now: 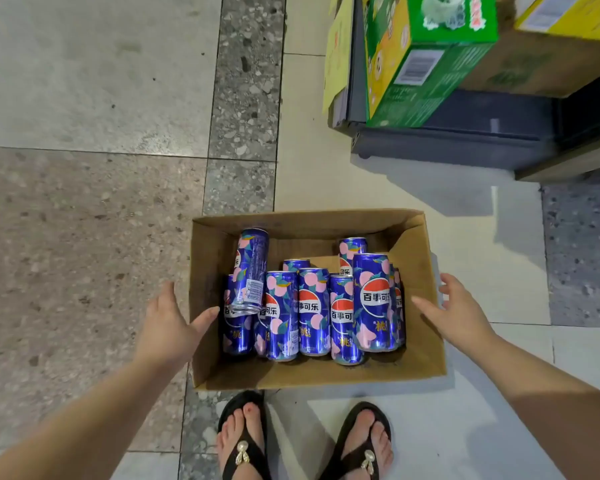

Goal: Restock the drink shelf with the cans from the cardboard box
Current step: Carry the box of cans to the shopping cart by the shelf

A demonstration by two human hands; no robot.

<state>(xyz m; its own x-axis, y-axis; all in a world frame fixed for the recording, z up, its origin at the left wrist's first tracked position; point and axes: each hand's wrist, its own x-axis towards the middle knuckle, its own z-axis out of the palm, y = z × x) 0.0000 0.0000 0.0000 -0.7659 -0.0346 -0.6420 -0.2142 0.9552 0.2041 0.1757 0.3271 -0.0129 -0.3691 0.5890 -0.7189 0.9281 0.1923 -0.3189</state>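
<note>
An open cardboard box (426, 327) sits on the floor in front of my feet. Several tall blue cans (312, 306) with pink peach prints stand inside it, and one can (252, 268) lies tipped over on top of the left ones. My left hand (168, 327) is at the box's left wall, fingers spread, thumb over the rim. On the other side my right hand (456, 310) hovers at the right wall, fingers apart. Neither hand holds a can. Whether the hands touch the cardboard is hard to tell.
A dark shelf base (458, 143) stands at the upper right, with a green and yellow carton (426, 57) and other cartons on it. Tiled floor (84, 202) spreads to the left. My sandalled feet (305, 441) are just below the box.
</note>
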